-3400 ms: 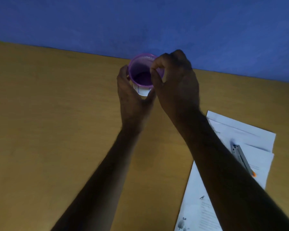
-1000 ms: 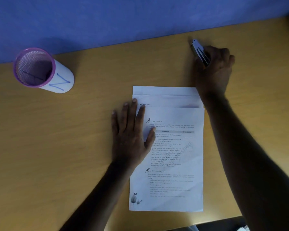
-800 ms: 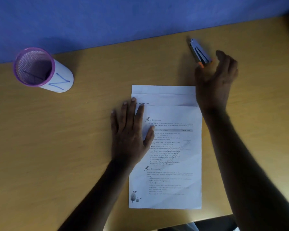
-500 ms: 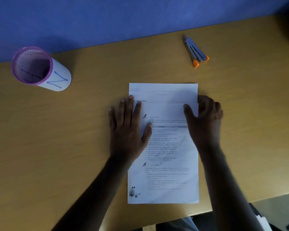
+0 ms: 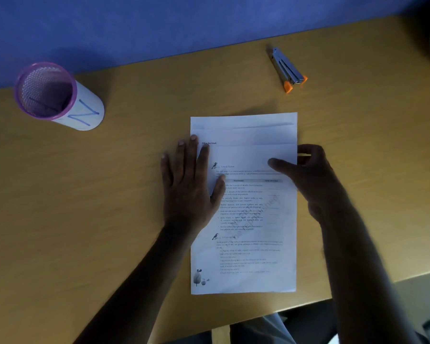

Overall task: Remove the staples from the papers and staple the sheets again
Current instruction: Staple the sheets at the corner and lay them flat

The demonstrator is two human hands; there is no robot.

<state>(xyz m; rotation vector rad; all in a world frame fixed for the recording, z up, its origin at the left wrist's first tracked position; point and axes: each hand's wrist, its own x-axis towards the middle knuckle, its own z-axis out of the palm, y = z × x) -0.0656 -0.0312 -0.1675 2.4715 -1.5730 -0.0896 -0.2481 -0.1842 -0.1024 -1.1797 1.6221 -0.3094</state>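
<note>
Head view, sole camera. Stack of white printed paper sheets (image 5: 243, 207) lies flat on the yellow-brown wooden desk (image 5: 109, 207), its top edges staggered so that at least three sheets show in steps at the far end. Left hand (image 5: 189, 187) rests flat and spread, no grip formed, holding nothing: palm on the desk, thumb and two fingers lapping the stack's left margin. Right hand (image 5: 308, 175) is at the stack's right edge; thumb lies on the top sheet, fingers curl at or under the edge. Grip appears to pinch the paper, though the underside is hidden.

Grey metal stapler with orange tips (image 5: 287, 69) lies on the desk beyond the stack's far right corner, well apart from both hands. Purple-rimmed mesh pen cup with a white label marked in blue (image 5: 57, 96) stands far left; contents cannot be made out.

Change noted: a second ago the right hand was setting the stapler down at that spot; it has since let go and come back to the paper's edge. The left hand has stayed put.

Assessment: tool is parked and both hands are on the sheets, so the step in hand appears to be squaring the offset stack. No staple is discernible at this resolution; whether removal is complete cannot be told.
</note>
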